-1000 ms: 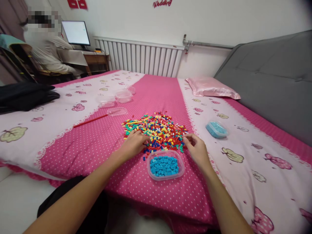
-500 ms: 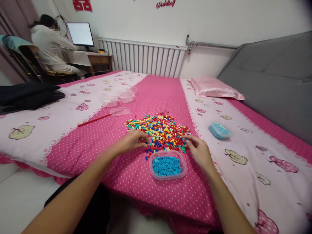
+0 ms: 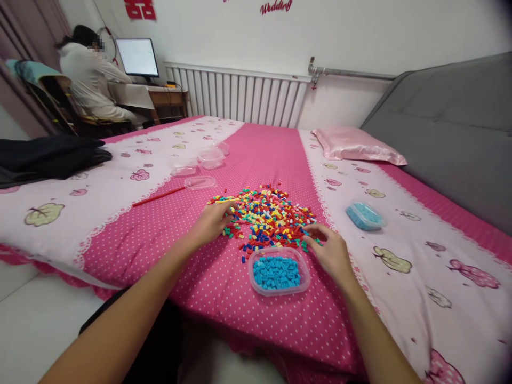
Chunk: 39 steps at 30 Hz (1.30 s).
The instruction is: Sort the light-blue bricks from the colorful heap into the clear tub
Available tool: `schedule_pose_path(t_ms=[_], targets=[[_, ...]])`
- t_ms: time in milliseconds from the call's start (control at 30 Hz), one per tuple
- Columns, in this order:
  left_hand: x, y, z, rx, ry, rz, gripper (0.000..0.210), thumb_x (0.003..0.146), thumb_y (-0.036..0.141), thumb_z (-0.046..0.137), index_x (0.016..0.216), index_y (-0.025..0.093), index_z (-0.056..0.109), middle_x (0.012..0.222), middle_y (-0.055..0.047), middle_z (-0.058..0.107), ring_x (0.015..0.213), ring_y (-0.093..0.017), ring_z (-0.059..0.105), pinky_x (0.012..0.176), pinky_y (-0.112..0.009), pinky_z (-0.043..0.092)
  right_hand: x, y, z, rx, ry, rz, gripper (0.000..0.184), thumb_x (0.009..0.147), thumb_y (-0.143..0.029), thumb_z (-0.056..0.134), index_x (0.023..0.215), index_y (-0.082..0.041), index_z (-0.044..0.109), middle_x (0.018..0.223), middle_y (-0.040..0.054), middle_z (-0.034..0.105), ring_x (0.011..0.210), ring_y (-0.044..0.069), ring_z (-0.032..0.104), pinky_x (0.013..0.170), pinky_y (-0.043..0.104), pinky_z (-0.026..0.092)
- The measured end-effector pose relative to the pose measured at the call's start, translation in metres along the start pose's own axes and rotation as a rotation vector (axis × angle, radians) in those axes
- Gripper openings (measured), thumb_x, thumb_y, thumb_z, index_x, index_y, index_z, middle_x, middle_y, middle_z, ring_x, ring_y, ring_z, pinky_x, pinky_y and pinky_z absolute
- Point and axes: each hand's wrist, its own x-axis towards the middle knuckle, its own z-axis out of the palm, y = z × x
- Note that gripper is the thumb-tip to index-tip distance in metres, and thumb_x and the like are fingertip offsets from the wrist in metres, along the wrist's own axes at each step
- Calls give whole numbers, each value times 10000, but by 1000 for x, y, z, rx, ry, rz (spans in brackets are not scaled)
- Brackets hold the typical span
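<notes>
A heap of small building bricks (image 3: 272, 213) in many colours lies on the pink dotted bedspread. At its left edge rests my left hand (image 3: 214, 221), fingers curved and slightly apart among the bricks, close to a yellow stick-like piece (image 3: 224, 201). Whether a brick is under those fingertips is hidden. My right hand (image 3: 330, 250) is at the heap's right edge, thumb and forefinger spread, with nothing visible between them. Between my forearms, just in front of the heap, stands an uncovered clear plastic box (image 3: 279, 292) holding blue bricks (image 3: 277, 272).
Another clear box of blue pieces (image 3: 365, 215) sits to the right. Beyond the heap on the left are empty clear containers (image 3: 210, 156), a clear lid (image 3: 200, 183) and a red rod (image 3: 158, 197). A pink pillow (image 3: 358, 145) lies farther back. A person (image 3: 90, 74) sits at a monitor.
My left hand has moved left and slightly away from me, from the heap's near side to its left edge. My right hand has shifted little. The view has turned slightly left.
</notes>
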Motion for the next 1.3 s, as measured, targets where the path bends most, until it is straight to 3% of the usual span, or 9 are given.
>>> schedule_pose_path(t_ms=[200,367,633,767,900,1033,1133,1233,1300], targets=[[2,4,14,70,-78,94,253,874,142,537,1077,212,672,1010,-41,745,955,-192,654,853,-303,450,-1,1,2,-6,-8,-16,314,723,-367,688,983,-194,714,834,65,706,808,251,669,823,419,519],[1,19,32,179,-69,185,267,880,177,572,1102,241,705,1240,-82,677,1152,-266,556,960,-392,365,-1,0,2,-8,-27,-18,309,727,-348,692,993,-193,724,837,62,707,815,246,669,835,407,510],[8,32,55,260,-40,200,172,923,185,533,873,197,697,928,-97,714,985,-248,553,960,-424,316,-3,-5,3,51,1,36,277,749,-381,679,940,-190,741,858,72,719,809,255,653,838,422,480],[9,30,53,225,33,168,147,916,181,551,954,199,692,984,-96,717,1021,-259,541,983,-443,310,-2,-4,3,207,71,114,279,737,-417,677,915,-202,664,831,61,708,796,241,652,776,390,505],[7,36,37,142,152,133,157,941,203,548,1023,205,683,1052,-76,714,1055,-257,550,963,-428,331,6,-12,-2,446,93,244,292,739,-445,650,914,-233,554,804,52,725,755,223,688,692,353,541],[-2,72,21,0,282,147,169,992,254,506,1029,211,665,1073,-24,714,1007,-174,587,928,-335,392,8,-44,2,666,-9,315,264,766,-392,623,989,-255,587,1016,58,748,915,200,713,796,340,572],[-12,106,22,-245,438,285,98,949,272,605,979,221,682,1000,1,723,977,-165,591,940,-336,403,-1,-78,16,804,-119,343,207,824,-357,579,982,-244,648,1122,61,722,1030,183,684,882,321,567],[-17,124,31,-162,469,369,133,950,289,599,990,244,718,1076,-27,692,1055,-201,522,953,-370,389,-11,-102,30,1086,-307,427,211,905,-311,491,871,-207,672,1060,72,702,952,134,657,855,228,553],[-18,127,38,-63,478,363,146,934,311,617,993,262,741,1174,-57,637,1118,-240,460,972,-411,372,-14,-107,33,1197,-343,539,289,942,-272,420,838,-189,676,963,75,690,826,106,632,758,173,543]])
